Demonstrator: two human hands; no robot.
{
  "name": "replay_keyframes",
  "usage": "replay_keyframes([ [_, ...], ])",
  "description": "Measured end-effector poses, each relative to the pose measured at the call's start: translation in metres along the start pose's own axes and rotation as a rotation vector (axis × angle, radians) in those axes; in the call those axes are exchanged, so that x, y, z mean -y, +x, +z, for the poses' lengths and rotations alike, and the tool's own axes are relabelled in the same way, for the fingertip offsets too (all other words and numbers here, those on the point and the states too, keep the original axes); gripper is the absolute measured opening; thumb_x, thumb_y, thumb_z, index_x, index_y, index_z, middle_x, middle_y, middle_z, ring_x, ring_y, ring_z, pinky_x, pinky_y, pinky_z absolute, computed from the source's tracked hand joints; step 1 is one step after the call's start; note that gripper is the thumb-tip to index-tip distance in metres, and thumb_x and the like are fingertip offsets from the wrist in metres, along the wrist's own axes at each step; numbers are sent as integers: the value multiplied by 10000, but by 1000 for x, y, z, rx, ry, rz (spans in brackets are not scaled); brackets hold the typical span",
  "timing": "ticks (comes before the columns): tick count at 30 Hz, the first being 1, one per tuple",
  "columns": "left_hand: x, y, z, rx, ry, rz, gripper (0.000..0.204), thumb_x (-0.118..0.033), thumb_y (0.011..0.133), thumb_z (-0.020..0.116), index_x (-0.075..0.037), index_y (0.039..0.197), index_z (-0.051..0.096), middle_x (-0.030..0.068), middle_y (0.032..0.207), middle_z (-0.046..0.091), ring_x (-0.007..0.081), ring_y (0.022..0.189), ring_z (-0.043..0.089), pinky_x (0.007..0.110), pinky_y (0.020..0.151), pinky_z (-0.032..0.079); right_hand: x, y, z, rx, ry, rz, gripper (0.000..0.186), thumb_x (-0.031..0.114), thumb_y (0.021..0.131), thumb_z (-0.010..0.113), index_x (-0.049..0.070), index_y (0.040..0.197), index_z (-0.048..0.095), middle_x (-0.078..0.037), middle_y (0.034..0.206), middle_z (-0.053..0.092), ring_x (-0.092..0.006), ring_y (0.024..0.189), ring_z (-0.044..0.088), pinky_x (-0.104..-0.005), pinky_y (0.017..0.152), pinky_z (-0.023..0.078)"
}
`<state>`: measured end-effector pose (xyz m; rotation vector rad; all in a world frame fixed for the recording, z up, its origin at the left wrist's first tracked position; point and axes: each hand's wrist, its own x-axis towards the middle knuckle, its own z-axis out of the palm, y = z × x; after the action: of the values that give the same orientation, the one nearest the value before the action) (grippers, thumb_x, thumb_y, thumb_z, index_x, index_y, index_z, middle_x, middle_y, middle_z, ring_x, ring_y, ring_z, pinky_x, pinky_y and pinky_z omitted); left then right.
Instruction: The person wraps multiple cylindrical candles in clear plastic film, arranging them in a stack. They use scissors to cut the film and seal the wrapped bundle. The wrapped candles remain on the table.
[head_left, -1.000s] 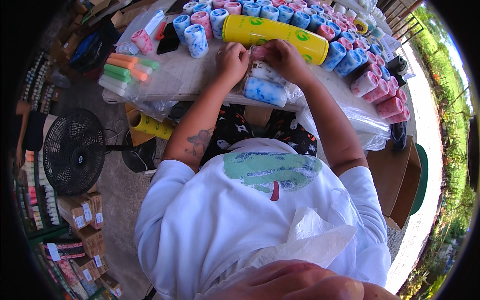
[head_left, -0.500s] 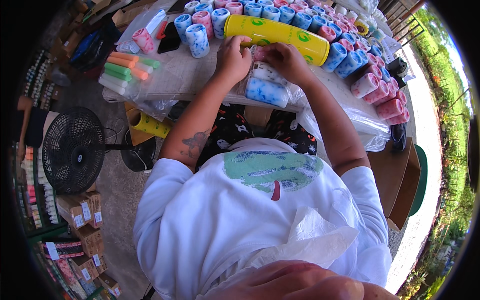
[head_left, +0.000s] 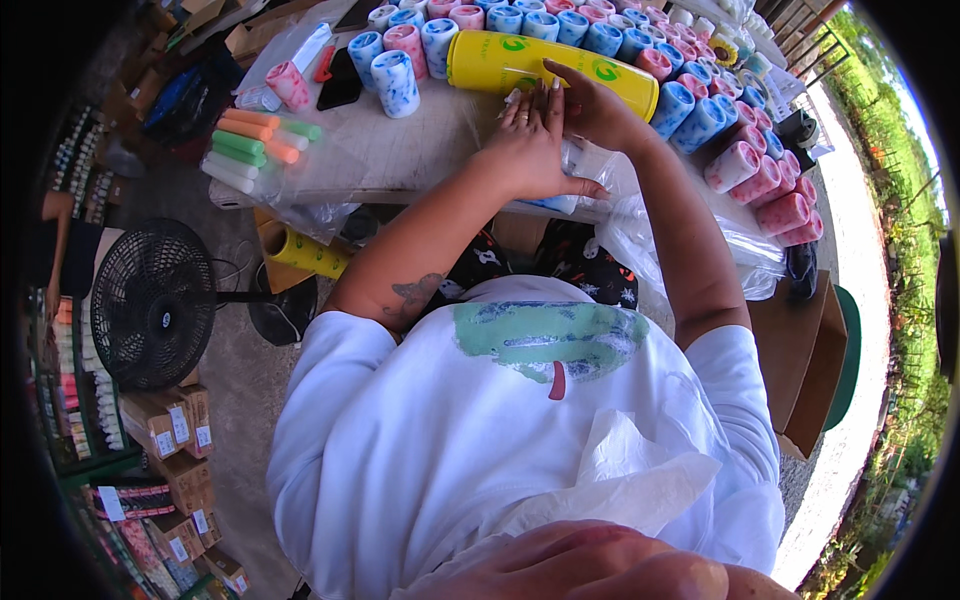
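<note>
My left hand point(head_left: 528, 148) lies flat with its fingers stretched and thumb spread, over cylinders in clear plastic film point(head_left: 615, 175). Beneath that palm only a sliver of a blue-and-white marbled candle point(head_left: 558, 204) shows; the rest of the bundle is covered. My right hand point(head_left: 598, 108) is beside it, fingers extended toward the left hand and across the front of a yellow roll of wrap point(head_left: 490, 62). Part of the right hand's fingers is hidden behind the left.
Rows of blue and pink marbled candles point(head_left: 603, 40) stand behind and right of the roll. Orange, green and white sticks point(head_left: 240, 145), a dark phone point(head_left: 340, 80) and a pink candle point(head_left: 288, 84) occupy the table's left. A black fan point(head_left: 152, 305) stands left; an open carton point(head_left: 800, 370) stands right.
My left hand has gone from pinching film at the bundle's far edge to lying flat over it. My right hand has risen slightly, its fingers now extended against the yellow roll.
</note>
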<state>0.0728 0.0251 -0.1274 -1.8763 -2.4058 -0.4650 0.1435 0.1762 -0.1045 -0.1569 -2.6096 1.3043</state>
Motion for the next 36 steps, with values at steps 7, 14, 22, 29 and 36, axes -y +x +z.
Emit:
replay_keyframes([
  [7,0,1,-6,122,85,-11,1374,-903,623,478,134,1443,102,326,1513,125,430,1429,110,434,1173,84,-22,10,-30,-556,-662,-320,485,251,894,647,156,1350,512,-94,1327,564,-287,1237,521,-422,1033,393],
  [14,-3,2,-5,99,103,-10,1331,-903,651,442,132,1438,158,314,1517,141,426,1432,101,438,1172,82,-36,25,-4,-491,-1044,-160,544,543,897,520,351,1398,431,3,1468,418,-245,1355,382,-589,1070,236],
  [22,-4,7,-2,132,114,-39,1328,-910,661,411,141,1433,158,309,1518,145,417,1436,91,439,1172,81,-40,50,-24,-330,-1086,-53,561,622,938,357,353,1429,385,8,1492,381,-221,1388,332,-597,1087,218],
  [29,-6,14,-3,152,109,-61,1331,-911,663,401,143,1435,145,301,1520,151,404,1441,78,441,1175,60,-44,58,-25,-400,-1096,-65,546,602,929,402,315,1391,449,-27,1440,444,-249,1375,342,-596,1072,240],
  [36,0,11,12,63,53,-40,1377,-912,599,484,131,1438,160,335,1500,166,433,1431,103,469,1171,41,-24,32,-2,-664,-643,-334,307,317,908,603,84,1103,644,-124,1003,651,-318,957,608,-396,834,470],
])
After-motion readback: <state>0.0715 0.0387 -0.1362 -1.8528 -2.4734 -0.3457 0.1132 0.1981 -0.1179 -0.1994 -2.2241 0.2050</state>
